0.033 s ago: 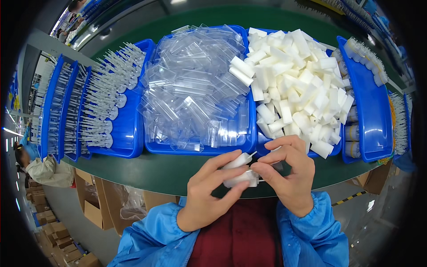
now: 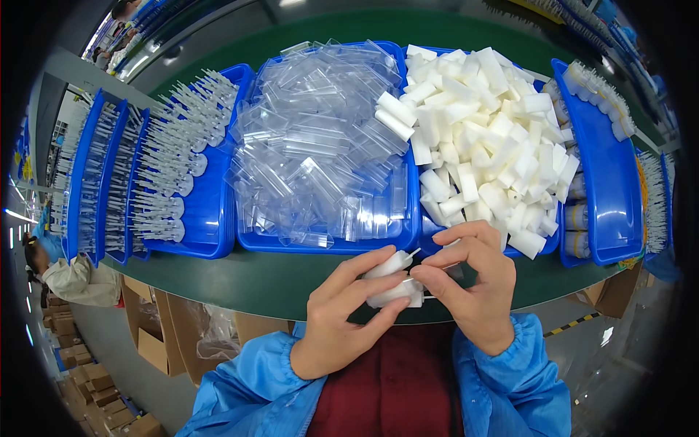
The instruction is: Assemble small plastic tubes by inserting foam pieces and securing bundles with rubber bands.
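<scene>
My left hand [image 2: 336, 315] is closed round white foam pieces [image 2: 393, 293] just in front of the trays. A thin pale stem [image 2: 414, 253] sticks out of the upper piece. Close against their right ends, my right hand [image 2: 477, 288] pinches with thumb and forefinger; what lies between those fingertips is mostly hidden and too small to name. Straight ahead, a blue tray [image 2: 328, 246] bears a heap of clear plastic sleeves [image 2: 313, 146]. Beside it on the right, white foam blocks [image 2: 488, 138], some with a hole through them, are piled high in another blue tray [image 2: 431, 239].
At left, blue trays [image 2: 211, 237] carry rows of white thin-stemmed parts [image 2: 164, 175]. A tilted blue tray [image 2: 615, 197] at right holds whitish cylinders [image 2: 597, 91]. The green table [image 2: 196, 271] has a curved front edge. Cardboard boxes [image 2: 156, 331] stand below; a person [image 2: 73, 277] is far left.
</scene>
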### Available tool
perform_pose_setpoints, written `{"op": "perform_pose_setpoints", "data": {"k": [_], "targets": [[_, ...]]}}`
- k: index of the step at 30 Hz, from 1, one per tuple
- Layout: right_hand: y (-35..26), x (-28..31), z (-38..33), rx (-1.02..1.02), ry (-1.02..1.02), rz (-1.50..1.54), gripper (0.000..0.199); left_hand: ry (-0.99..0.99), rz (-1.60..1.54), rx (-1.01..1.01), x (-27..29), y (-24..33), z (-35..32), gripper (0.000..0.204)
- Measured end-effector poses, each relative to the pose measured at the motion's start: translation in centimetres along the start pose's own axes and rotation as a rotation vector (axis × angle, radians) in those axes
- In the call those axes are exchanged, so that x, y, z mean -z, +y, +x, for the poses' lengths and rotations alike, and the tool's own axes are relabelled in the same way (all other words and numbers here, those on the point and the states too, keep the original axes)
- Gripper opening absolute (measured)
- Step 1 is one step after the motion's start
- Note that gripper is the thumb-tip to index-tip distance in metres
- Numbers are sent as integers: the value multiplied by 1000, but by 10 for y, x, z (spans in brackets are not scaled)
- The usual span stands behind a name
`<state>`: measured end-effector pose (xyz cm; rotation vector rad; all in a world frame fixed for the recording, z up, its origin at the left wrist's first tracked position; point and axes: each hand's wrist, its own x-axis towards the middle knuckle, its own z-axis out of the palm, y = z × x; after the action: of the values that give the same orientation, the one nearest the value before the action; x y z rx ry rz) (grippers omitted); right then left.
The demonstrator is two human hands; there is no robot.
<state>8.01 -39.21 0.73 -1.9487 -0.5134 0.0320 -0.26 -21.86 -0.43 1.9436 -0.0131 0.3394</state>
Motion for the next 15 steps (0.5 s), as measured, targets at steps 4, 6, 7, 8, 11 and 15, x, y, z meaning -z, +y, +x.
{"op": "perform_pose_setpoints", "data": {"k": [4,6,7,8,11,15], "targets": [[-3,7,3,-201,-138,169,17,-52,4,47,6,-4,-1,29],[-2,12,7,-269,-217,230,17,-54,-78,115,6,-8,-3,29],[-4,11,7,-277,-202,243,17,-58,-59,105,7,-6,-3,30],[-6,10,6,-285,-184,254,17,-63,-41,95,7,-4,-3,30],[-9,7,7,48,-90,-26,17,-52,13,50,6,-2,-3,32],[-8,2,5,55,-88,10,17,-31,18,35,8,-1,-2,36]]}}
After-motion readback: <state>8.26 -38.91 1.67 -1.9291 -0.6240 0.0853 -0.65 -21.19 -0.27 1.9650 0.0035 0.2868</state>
